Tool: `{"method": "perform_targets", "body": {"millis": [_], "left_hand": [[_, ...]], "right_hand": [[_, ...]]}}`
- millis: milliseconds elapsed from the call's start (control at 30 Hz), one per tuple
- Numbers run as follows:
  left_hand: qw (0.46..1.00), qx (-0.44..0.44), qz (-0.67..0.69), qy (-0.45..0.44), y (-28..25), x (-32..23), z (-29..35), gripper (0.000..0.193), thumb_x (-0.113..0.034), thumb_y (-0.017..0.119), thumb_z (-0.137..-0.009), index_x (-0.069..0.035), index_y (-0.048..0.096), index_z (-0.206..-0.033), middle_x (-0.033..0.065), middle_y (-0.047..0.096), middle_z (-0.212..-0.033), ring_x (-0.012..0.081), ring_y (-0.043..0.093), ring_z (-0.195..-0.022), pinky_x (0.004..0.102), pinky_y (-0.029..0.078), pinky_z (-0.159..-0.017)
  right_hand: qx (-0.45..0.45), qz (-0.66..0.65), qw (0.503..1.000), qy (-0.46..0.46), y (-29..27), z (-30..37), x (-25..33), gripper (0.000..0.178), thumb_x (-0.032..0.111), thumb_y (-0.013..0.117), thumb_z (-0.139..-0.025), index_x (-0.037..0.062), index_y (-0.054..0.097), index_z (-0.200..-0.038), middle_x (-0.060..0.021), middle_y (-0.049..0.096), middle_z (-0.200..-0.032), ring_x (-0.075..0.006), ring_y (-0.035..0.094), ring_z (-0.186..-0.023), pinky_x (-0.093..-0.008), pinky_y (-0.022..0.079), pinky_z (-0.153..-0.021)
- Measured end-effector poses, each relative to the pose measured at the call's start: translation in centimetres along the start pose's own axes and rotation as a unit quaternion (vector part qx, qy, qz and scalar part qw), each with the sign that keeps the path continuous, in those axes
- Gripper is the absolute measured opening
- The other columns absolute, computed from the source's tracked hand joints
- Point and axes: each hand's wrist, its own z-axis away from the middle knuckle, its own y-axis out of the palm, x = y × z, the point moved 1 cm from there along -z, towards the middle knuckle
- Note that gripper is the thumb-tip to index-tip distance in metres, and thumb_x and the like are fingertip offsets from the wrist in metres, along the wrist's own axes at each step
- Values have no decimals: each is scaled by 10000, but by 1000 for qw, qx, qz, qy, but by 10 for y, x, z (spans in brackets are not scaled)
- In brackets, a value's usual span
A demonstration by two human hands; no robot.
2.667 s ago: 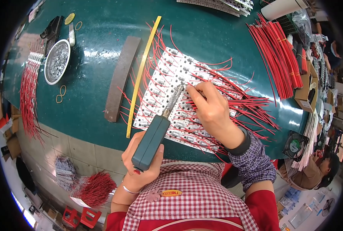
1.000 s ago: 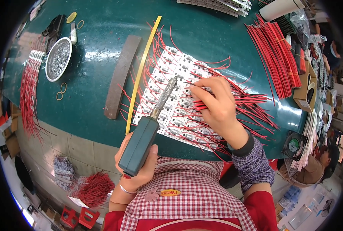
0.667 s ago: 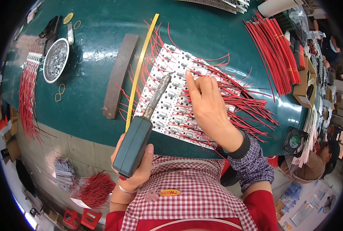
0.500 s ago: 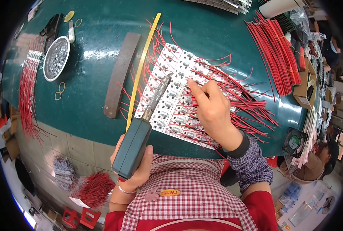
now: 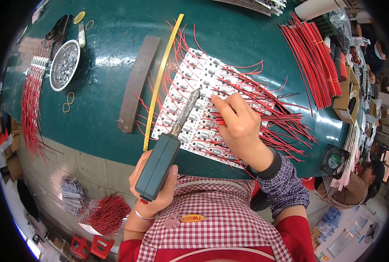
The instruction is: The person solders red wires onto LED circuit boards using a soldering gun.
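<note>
Circuit boards [image 5: 208,83] lie flat; a bowl [image 5: 59,89] holds silvery bits [image 5: 65,65].

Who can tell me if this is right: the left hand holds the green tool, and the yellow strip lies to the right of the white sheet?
Not quite: the yellow strip lies to the left of the white sheet, as the head view shows. The left hand does hold the green tool.

Red lettering on the small yellow badge [image 5: 193,218] of the checked apron [image 5: 233,212]
</note>
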Motion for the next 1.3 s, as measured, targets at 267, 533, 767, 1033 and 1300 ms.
{"method": "perform_targets", "body": {"millis": [267, 533, 767, 1033, 1300], "left_hand": [[999, 7, 31, -22, 1, 0, -1, 253, 27, 739, -792, 66, 689, -1037, 190, 688, -1031, 289, 699, -841, 333, 555, -735], [999, 22, 30, -38, -1, -2, 1, 256, 39, 736, -784, 65, 685, -1033, 180, 684, -1032, 277, 694, -836, 323, 552, -733], [998, 36, 28, -43, -1, -6, -3, 265, 65, 728, -769, 71, 680, -1030, 171, 682, -1009, 256, 683, -809, 314, 545, -717], [996, 37, 47, -69, 4, -4, -3, 199, 72, 716, -780, 67, 666, -973, 138, 660, -928, 208, 637, -709, 285, 505, -646], [998, 30, 36, -38, 5, -5, -8, 183, 69, 719, -770, 60, 659, -943, 113, 623, -849, 199, 598, -652, 292, 477, -597]], "right_hand": [[-20, 12, 999, -28, 0, -3, 2, 305, -26, 662, -713, -17, 691, -1017, -64, 512, -774, -199, 597, -682, -330, 471, -508], [-19, -2, 999, -26, 3, 0, 2, 294, -36, 656, -725, -19, 688, -1017, -70, 514, -789, -205, 607, -672, -327, 483, -505], [3, 12, 1000, -23, 3, 1, 4, 294, -22, 663, -734, -40, 677, -1027, -84, 505, -813, -214, 612, -701, -326, 498, -525], [9, 24, 999, -32, 4, 0, 4, 275, -15, 662, -751, -62, 673, -1022, -96, 500, -834, -223, 614, -734, -322, 507, -544], [15, 25, 999, -36, 4, -1, 4, 272, -12, 658, -758, -71, 671, -1023, -104, 505, -844, -236, 618, -754, -327, 515, -559]]}}
